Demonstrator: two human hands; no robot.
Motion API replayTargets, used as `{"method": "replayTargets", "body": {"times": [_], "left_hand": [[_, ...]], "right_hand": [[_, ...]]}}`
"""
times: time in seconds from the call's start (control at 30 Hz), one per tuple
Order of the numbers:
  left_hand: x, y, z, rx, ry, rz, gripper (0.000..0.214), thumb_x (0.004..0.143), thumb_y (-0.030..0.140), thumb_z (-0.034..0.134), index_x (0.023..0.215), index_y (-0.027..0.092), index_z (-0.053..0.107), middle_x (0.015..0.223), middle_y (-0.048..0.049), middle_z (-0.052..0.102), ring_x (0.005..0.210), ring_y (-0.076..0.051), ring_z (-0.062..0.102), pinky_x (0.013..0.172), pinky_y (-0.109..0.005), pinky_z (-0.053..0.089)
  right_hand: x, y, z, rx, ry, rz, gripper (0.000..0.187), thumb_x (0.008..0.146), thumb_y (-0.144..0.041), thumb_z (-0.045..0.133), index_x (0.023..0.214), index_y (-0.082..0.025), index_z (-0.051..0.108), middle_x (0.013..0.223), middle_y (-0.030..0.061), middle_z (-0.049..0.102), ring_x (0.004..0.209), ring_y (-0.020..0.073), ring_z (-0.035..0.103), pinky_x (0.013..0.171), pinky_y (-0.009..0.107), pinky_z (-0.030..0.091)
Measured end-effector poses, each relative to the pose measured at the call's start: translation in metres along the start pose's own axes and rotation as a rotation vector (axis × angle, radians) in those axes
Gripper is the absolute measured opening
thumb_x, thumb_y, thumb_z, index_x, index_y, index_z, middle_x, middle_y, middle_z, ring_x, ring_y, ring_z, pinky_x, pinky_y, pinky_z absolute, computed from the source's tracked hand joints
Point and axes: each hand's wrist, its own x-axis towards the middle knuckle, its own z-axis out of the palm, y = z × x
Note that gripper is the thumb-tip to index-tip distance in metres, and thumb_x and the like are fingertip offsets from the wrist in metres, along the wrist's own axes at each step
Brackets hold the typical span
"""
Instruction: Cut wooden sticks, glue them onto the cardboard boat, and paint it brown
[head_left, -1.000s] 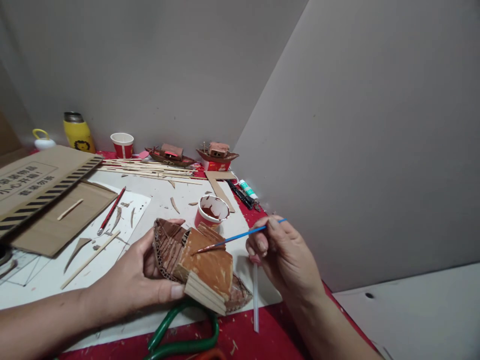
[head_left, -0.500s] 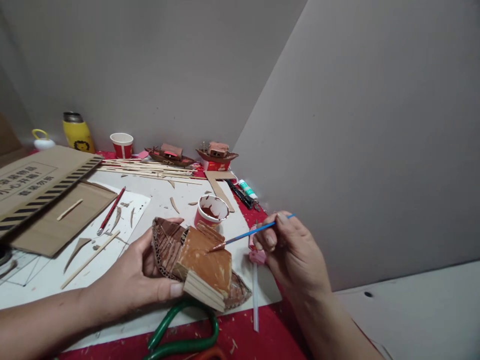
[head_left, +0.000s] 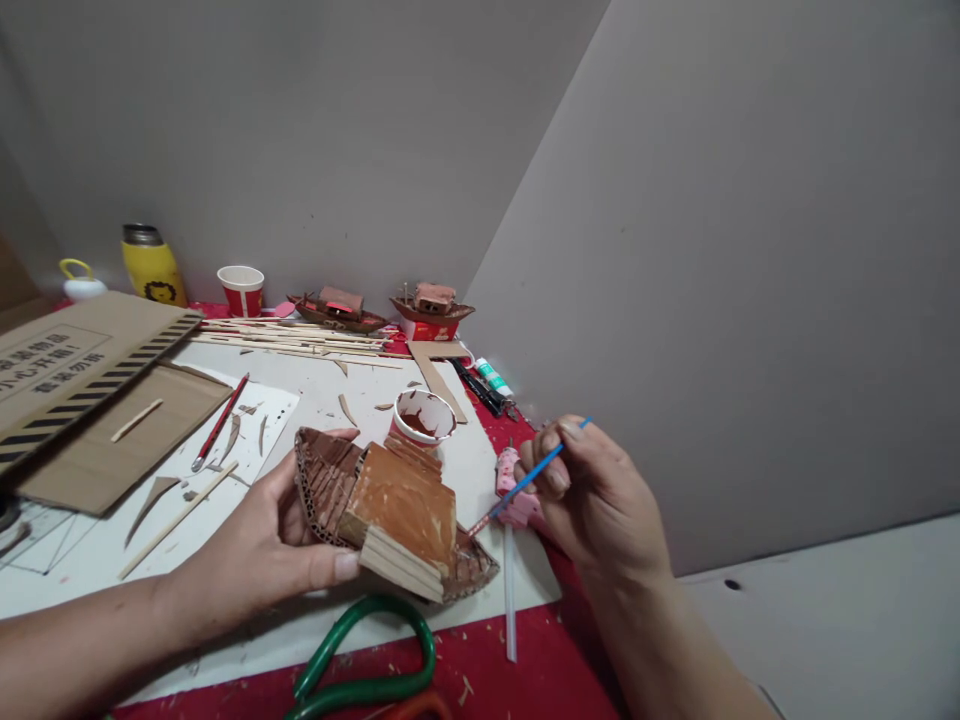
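My left hand (head_left: 300, 545) is closed around the left end of a cardboard model boat (head_left: 409, 500), its thumb along the near side. Brown paint covers the boat's ends and, in a lighter streaky coat, the roof of its cabin; the ridged strip on the near side is bare. In my right hand (head_left: 592, 500) a thin blue paintbrush (head_left: 525, 480) is pinched between thumb and fingers. Its tip meets the boat near the cabin's right edge. Just behind the boat stands a paper cup (head_left: 424, 418) with brown paint inside.
Green-handled scissors (head_left: 367, 690) lie at the front edge. A pink glue gun (head_left: 514, 490) with a clear glue stick is on the right. Cardboard sheets (head_left: 112, 440), a red pencil (head_left: 221, 422) and scraps cover the left. Thin sticks (head_left: 300, 338) and two finished-looking boats (head_left: 337, 308) sit behind.
The brush tip has moved right and down, from the middle of the cabin roof to the boat's right end. My left hand has tilted the boat slightly and shifted it a little left.
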Motion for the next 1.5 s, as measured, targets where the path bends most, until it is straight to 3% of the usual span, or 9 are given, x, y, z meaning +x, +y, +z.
{"method": "replayTargets", "body": {"times": [0.17, 0.4, 0.67, 0.83, 1.03, 1.2, 1.5], "left_hand": [[-0.002, 0.002, 0.0, 0.014, 0.01, -0.004, 0.1, 0.069, 0.03, 0.088, 0.153, 0.026, 0.034, 0.142, -0.0144, 0.062, 0.127, -0.033, 0.061, 0.106, -0.04, 0.051], [0.0, 0.008, 0.005, 0.022, 0.064, -0.025, 0.104, 0.067, 0.032, 0.089, 0.154, 0.024, 0.033, 0.141, -0.0156, 0.062, 0.126, -0.034, 0.061, 0.106, -0.041, 0.05], [0.0, 0.006, 0.003, 0.032, 0.063, -0.013, 0.097, 0.069, 0.032, 0.088, 0.151, 0.022, 0.036, 0.139, -0.0153, 0.063, 0.124, -0.032, 0.063, 0.103, -0.037, 0.052], [0.0, 0.009, 0.004, 0.037, 0.079, -0.023, 0.099, 0.069, 0.032, 0.087, 0.151, 0.021, 0.035, 0.139, -0.0162, 0.063, 0.125, -0.032, 0.063, 0.104, -0.037, 0.051], [0.001, 0.006, 0.002, 0.044, 0.077, -0.004, 0.098, 0.069, 0.033, 0.087, 0.152, 0.022, 0.035, 0.141, -0.0158, 0.062, 0.126, -0.034, 0.062, 0.105, -0.04, 0.051], [0.001, 0.01, 0.005, 0.048, 0.097, -0.006, 0.097, 0.069, 0.033, 0.087, 0.151, 0.022, 0.037, 0.138, -0.0159, 0.064, 0.124, -0.035, 0.063, 0.105, -0.043, 0.051], [-0.001, 0.008, 0.006, 0.087, 0.172, 0.005, 0.106, 0.069, 0.031, 0.089, 0.155, 0.024, 0.027, 0.136, -0.0167, 0.066, 0.124, -0.034, 0.064, 0.101, -0.037, 0.055]], "right_hand": [[0.004, 0.002, -0.001, -0.01, 0.076, -0.051, 0.033, 0.075, -0.04, 0.083, 0.063, -0.019, 0.06, 0.047, -0.0076, 0.049, 0.042, 0.0062, 0.043, 0.045, 0.018, 0.046], [0.0, 0.002, 0.0, -0.026, 0.033, -0.001, 0.034, 0.076, -0.039, 0.081, 0.061, -0.019, 0.059, 0.046, -0.0065, 0.05, 0.041, 0.0077, 0.047, 0.042, 0.019, 0.044], [0.006, 0.0, -0.002, -0.045, 0.168, -0.149, 0.038, 0.071, -0.041, 0.085, 0.06, -0.02, 0.056, 0.046, -0.008, 0.049, 0.042, 0.0064, 0.045, 0.046, 0.018, 0.044], [0.002, 0.0, -0.001, -0.064, 0.116, -0.109, 0.035, 0.073, -0.04, 0.084, 0.06, -0.019, 0.059, 0.045, -0.0063, 0.05, 0.042, 0.0063, 0.043, 0.041, 0.016, 0.037], [0.003, 0.0, -0.002, -0.022, 0.166, -0.128, 0.036, 0.069, -0.039, 0.087, 0.059, -0.019, 0.059, 0.046, -0.0069, 0.051, 0.042, 0.0068, 0.044, 0.046, 0.018, 0.045], [-0.001, -0.002, 0.0, -0.041, 0.12, -0.107, 0.033, 0.072, -0.039, 0.085, 0.059, -0.019, 0.061, 0.045, -0.006, 0.051, 0.041, 0.0062, 0.043, 0.043, 0.016, 0.042], [-0.027, -0.004, 0.007, -0.03, 0.047, -0.095, 0.021, 0.078, -0.045, 0.081, 0.077, -0.025, 0.075, 0.057, -0.0015, 0.065, 0.05, 0.0116, 0.061, 0.045, 0.02, 0.05]]}}
